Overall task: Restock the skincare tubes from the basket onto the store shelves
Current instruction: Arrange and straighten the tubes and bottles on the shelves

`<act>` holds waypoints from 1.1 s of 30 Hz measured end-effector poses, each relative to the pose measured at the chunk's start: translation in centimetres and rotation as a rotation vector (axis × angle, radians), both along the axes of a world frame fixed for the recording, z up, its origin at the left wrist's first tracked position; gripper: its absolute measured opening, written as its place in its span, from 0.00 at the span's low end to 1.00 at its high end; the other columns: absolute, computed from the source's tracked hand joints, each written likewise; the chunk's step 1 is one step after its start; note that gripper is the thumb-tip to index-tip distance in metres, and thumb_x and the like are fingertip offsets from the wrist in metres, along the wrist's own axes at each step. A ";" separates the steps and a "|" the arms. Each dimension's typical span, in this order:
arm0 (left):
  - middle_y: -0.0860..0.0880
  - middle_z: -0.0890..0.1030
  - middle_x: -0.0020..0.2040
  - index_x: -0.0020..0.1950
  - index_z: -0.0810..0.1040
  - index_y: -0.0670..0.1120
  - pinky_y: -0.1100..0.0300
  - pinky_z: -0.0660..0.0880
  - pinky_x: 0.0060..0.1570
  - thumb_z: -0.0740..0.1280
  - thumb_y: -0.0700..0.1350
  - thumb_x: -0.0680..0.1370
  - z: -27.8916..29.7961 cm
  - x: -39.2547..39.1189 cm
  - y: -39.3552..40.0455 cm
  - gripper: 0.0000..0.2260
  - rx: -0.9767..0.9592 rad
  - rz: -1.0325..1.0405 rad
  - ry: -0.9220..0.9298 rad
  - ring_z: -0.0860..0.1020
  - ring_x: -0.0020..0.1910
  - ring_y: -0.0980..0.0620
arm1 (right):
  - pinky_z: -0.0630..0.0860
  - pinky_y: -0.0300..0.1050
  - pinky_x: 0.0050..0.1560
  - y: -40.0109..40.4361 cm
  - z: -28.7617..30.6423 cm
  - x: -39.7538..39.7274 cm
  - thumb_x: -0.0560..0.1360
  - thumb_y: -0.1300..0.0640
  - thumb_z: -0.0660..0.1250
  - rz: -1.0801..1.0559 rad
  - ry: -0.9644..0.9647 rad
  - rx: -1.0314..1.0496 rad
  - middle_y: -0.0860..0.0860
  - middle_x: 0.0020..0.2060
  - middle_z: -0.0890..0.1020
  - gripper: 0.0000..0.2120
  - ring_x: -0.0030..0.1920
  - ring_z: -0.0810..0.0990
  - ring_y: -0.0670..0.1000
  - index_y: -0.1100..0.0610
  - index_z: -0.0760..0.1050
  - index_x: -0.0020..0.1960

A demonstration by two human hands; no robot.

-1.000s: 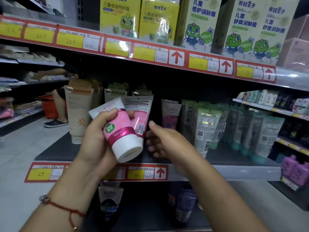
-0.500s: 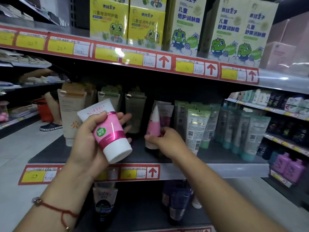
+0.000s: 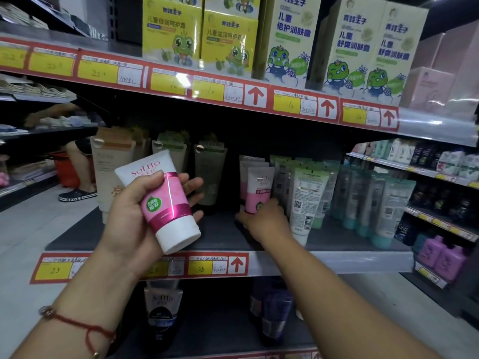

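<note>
Pink tube [image 3: 168, 203] within left hand [image 3: 134, 218] fingers [image 3: 193, 183].

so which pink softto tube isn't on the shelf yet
The pink tube gripped in the left hand; the other pink tube stands on the shelf.

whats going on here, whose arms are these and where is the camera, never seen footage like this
There is no machine here: the arms belong to a person stocking a shop shelf, and the one camera sits on their head, looking forward and down. The left hand holds a pink and white Softto tube, cap end down, in front of the shelf. The right hand reaches onto that shelf and grips the base of a second pink tube, which stands upright beside green and white tubes. Beige and grey-green tubes stand further left. Boxes with a cartoon frog stand on the shelf above, and yellow price labels run along the shelf edges.
</note>
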State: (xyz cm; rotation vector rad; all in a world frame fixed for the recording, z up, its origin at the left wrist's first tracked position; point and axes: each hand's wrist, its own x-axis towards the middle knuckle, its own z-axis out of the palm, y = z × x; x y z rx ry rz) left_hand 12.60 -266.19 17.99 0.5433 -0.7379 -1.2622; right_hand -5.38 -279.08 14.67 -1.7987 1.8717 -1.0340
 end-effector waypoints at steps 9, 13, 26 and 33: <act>0.41 0.85 0.50 0.47 0.84 0.43 0.39 0.73 0.63 0.65 0.48 0.74 -0.2 -0.9 -0.1 0.12 0.047 0.041 -0.043 0.81 0.58 0.41 | 0.77 0.53 0.57 -1.1 0.0 0.5 0.67 0.46 0.77 -0.046 0.012 0.033 0.57 0.61 0.77 0.34 0.59 0.78 0.58 0.59 0.65 0.64; 0.46 0.85 0.45 0.54 0.80 0.44 0.50 0.77 0.49 0.65 0.45 0.77 -0.1 -1.6 -0.4 0.09 0.030 0.135 -0.047 0.80 0.42 0.48 | 0.77 0.52 0.57 -0.9 0.1 0.6 0.68 0.45 0.76 -0.062 0.033 0.030 0.57 0.62 0.76 0.35 0.60 0.77 0.58 0.59 0.64 0.65; 0.48 0.87 0.42 0.47 0.84 0.47 0.57 0.80 0.41 0.74 0.46 0.73 -1.3 -6.7 -2.2 0.05 -0.075 0.399 -0.482 0.85 0.42 0.51 | 0.78 0.39 0.56 9.8 2.7 -2.5 0.75 0.50 0.71 0.702 -0.348 0.005 0.46 0.51 0.84 0.13 0.52 0.82 0.43 0.48 0.77 0.59; 0.57 0.86 0.47 0.54 0.82 0.53 0.64 0.78 0.47 0.76 0.50 0.71 -2.3 -8.9 -6.5 0.13 -0.073 0.345 -0.989 0.83 0.46 0.63 | 0.77 0.48 0.45 6.2 0.5 -4.3 0.70 0.50 0.73 0.316 -0.133 -0.156 0.47 0.47 0.82 0.19 0.48 0.81 0.50 0.50 0.72 0.58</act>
